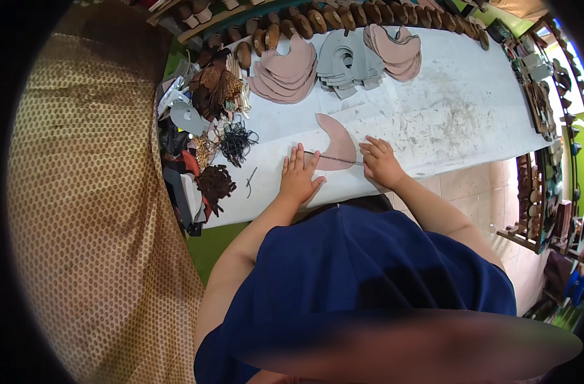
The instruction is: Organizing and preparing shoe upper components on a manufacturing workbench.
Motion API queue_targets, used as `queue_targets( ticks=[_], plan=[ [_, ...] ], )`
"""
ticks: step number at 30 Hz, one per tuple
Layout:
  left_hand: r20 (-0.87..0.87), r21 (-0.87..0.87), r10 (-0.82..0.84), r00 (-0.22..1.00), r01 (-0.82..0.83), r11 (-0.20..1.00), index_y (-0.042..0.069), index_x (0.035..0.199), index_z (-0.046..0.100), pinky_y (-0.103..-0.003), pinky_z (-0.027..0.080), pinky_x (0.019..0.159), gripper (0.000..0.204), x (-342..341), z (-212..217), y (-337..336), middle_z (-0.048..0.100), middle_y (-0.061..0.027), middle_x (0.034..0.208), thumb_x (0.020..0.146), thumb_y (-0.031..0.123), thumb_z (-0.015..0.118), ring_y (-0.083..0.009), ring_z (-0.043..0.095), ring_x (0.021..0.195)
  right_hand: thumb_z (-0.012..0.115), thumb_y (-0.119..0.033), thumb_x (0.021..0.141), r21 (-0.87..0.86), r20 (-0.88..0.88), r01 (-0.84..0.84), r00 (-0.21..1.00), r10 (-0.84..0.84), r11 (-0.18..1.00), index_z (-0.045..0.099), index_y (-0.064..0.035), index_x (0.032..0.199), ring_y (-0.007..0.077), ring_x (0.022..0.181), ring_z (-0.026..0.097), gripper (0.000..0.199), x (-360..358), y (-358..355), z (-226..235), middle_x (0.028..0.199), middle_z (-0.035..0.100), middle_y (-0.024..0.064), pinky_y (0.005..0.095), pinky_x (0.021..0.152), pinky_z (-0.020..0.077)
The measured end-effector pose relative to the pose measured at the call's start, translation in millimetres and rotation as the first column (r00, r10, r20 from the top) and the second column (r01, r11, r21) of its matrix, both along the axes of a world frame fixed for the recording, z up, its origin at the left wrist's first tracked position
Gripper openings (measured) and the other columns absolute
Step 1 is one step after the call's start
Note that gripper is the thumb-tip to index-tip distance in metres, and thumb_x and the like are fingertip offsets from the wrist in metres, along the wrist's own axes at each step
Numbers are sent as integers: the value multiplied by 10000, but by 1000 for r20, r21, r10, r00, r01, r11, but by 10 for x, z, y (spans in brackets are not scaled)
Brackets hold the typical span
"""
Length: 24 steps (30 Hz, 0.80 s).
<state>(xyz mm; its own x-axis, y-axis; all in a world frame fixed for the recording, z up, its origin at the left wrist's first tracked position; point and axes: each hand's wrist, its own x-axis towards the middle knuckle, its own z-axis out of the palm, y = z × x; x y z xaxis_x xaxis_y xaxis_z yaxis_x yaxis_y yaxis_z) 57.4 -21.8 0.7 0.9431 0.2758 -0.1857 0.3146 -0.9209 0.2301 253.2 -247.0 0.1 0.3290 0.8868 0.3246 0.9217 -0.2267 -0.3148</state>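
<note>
The pink crescent piece (342,143) lies flat on the worktop (433,109), a dark strip (337,159) crossing its 6 o'clock side. Left hand (298,181): 8 o'clock, palm down, grip released. Right hand (384,168): 4 o'clock, at the strip's end; grip closure cannot be determined.

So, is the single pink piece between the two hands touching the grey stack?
Apart: the head view shows white tablecloth between the top tip of the pink piece and the grey stack.
</note>
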Motion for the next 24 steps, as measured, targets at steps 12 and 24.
queue_targets(
  ticks=[12,24],
  plan=[
    [-32,1,10,999,-10,1000,314,1568,312,-561,175,1197,780,32,46,-18,104,-235,1649,895,580,602,-422,161,1514,689,-149,784,-181,181,-165,963,198,969,693,-106,1004,238,1432,377,224,567,344,253,1339,587,12,631,1194,168],
    [-111,55,8,994,-2,998,329,1553,333,-601,149,1193,724,95,139,-43,125,-186,1660,910,544,588,-369,154,1527,688,-165,785,-215,210,-320,908,363,923,680,-74,1151,245,1430,382,377,893,641,31,1324,592,25,631,1186,198]
  ],
)
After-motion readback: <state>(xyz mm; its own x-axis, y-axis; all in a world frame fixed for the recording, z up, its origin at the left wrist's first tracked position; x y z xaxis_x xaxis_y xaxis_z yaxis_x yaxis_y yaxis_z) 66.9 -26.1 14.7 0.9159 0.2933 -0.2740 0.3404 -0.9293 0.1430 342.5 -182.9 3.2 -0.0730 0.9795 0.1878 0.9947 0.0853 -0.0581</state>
